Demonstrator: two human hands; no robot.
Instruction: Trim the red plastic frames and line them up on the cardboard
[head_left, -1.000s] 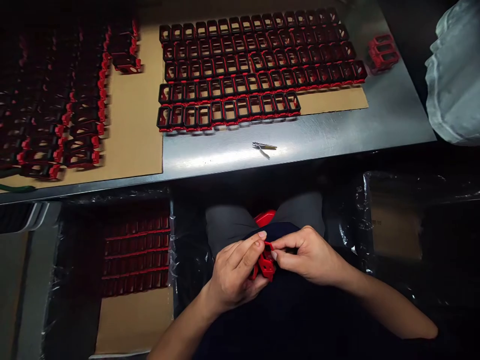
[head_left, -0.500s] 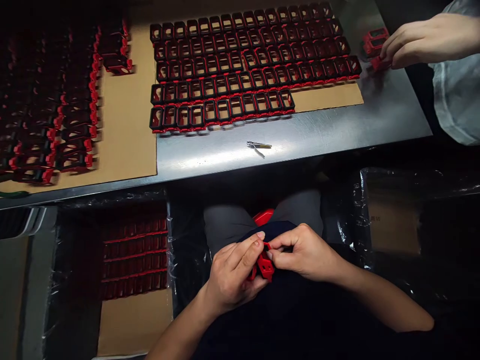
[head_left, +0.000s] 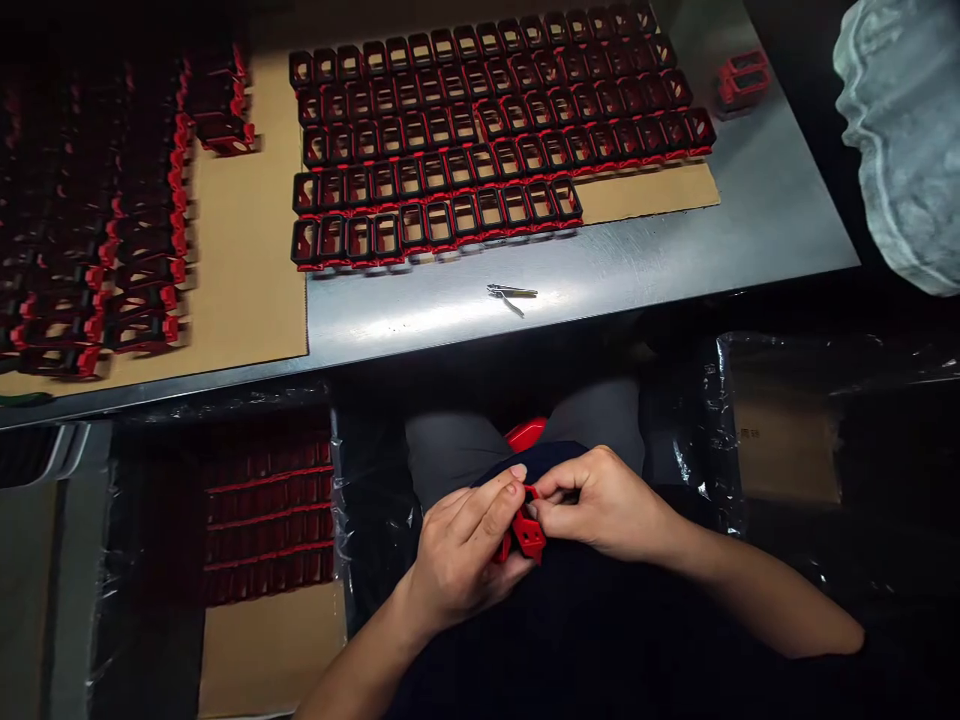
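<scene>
A red moulded plastic part (head_left: 531, 538) with small holes sits in my left hand (head_left: 465, 545), whose fingers wrap round it above my lap. My right hand (head_left: 592, 503) pinches the upper edge of the same part between thumb and index finger. Much of the part is hidden behind the fingers. Beyond my hands, a nail clipper (head_left: 511, 295) lies on the metal table (head_left: 637, 265). Rows of red-and-black frames (head_left: 439, 215) stand on cardboard behind it.
More red-and-black frames (head_left: 142, 290) cover cardboard at the left. Two red frames (head_left: 742, 80) stand at the table's far right, near another person's grey sleeve (head_left: 904, 145). Below left, a plastic-lined box holds rows of red parts (head_left: 270, 520); a second lined box (head_left: 787, 440) is at the right.
The other person's hand has left the red frames at the far right and gone out of view; only the sleeve shows. My hands have hardly moved. The view has shifted slightly.
</scene>
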